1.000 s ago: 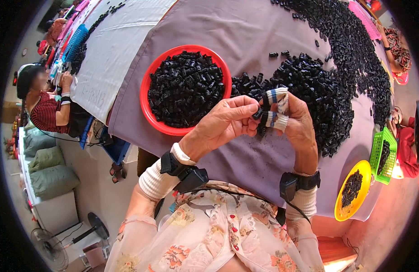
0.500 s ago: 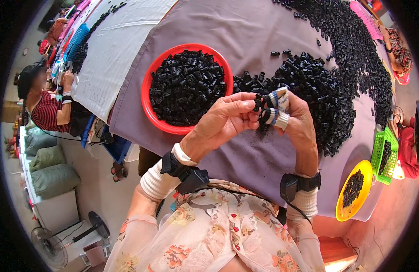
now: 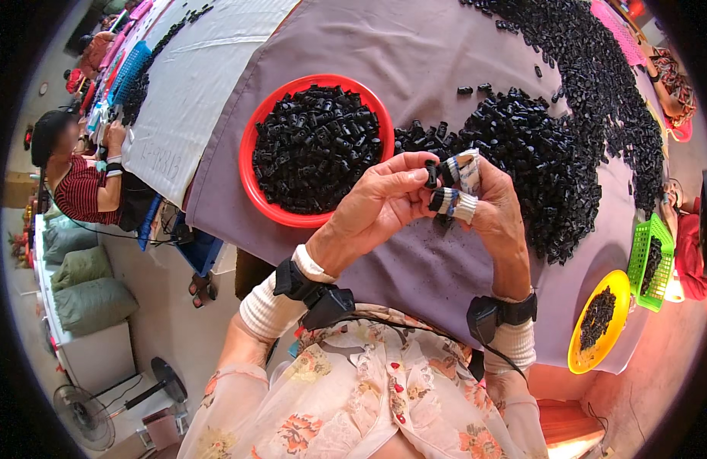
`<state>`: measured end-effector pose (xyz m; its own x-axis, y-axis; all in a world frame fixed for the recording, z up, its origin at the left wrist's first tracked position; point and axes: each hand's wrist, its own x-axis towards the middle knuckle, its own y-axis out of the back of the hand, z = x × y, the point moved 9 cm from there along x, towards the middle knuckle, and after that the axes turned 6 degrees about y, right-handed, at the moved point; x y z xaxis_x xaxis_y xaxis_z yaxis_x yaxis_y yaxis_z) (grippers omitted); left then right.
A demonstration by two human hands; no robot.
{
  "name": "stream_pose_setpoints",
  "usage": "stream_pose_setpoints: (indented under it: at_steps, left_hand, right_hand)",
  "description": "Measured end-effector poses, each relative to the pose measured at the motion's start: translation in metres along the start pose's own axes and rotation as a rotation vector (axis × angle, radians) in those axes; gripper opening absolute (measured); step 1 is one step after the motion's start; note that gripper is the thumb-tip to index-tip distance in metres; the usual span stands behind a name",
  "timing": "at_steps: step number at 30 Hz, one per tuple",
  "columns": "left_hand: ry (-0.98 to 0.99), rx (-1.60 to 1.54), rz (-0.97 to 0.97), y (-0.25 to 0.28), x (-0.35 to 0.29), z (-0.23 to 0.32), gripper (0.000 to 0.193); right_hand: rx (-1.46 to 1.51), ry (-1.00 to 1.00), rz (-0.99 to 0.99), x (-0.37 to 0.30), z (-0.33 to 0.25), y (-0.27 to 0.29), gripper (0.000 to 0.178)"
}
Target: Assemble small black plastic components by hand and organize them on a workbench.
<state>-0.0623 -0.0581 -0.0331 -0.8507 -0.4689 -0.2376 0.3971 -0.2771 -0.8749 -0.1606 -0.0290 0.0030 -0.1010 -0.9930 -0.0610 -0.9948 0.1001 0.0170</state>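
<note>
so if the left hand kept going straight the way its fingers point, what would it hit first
Most likely the right hand: the left hand points right at its taped fingers, both pinching a small black part. Depth is hard to judge.

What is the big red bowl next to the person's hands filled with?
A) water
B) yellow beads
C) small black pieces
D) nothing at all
C: the red bowl is heaped with small black pieces, like the loose pile spread on the purple cloth beside it.
</note>
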Motion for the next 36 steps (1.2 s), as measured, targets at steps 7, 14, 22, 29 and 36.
stream_pose_setpoints:
  at_steps: [7,14,22,29,36]
  left_hand:
    - [-0.014,0.000,-0.021,0.001,0.002,-0.004,0.026]
    - [-0.022,0.036,0.034,-0.001,0.000,-0.001,0.024]
    - [-0.070,0.235,0.173,-0.001,-0.003,0.008,0.021]
    - [-0.053,0.239,0.187,0.003,-0.003,0.005,0.024]
    - [-0.055,0.225,0.171,0.001,-0.004,0.006,0.025]
  right_hand:
    - [-0.018,0.024,0.032,-0.001,-0.002,0.000,0.031]
    - [-0.049,0.071,0.031,-0.002,-0.006,0.000,0.029]
    - [-0.112,0.191,0.033,0.001,-0.004,-0.002,0.026]
    - [-0.109,0.155,0.032,0.000,-0.002,0.000,0.026]
    - [-0.125,0.179,0.037,0.002,-0.007,-0.002,0.026]
